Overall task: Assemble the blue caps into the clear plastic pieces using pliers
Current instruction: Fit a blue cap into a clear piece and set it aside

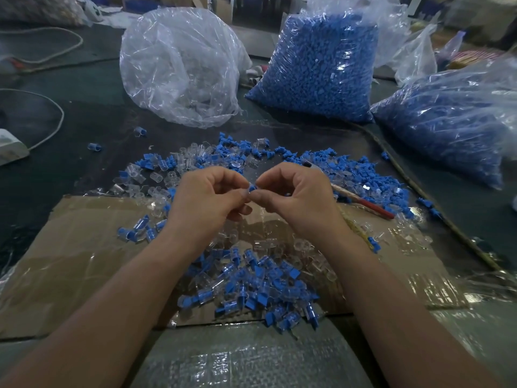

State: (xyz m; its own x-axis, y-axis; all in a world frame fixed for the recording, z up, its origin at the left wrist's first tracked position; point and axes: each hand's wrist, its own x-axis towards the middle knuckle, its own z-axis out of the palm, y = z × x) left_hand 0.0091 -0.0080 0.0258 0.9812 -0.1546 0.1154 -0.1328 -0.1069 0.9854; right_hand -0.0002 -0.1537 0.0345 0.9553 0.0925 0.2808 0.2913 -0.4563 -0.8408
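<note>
My left hand and my right hand meet above the cardboard, fingertips together. Between them sits a small blue cap; my right fingers pinch it. My left fingers pinch a clear plastic piece against it, mostly hidden by the fingertips. Loose blue caps and clear pieces lie scattered behind my hands. A pile of assembled blue-and-clear pieces lies between my forearms. Red-handled pliers rest on the table to the right of my right hand, untouched.
A bag of clear pieces stands at the back centre. Two bags of blue caps stand at the back right. A white cable and a white box lie at the left. A thin stick runs along the right side.
</note>
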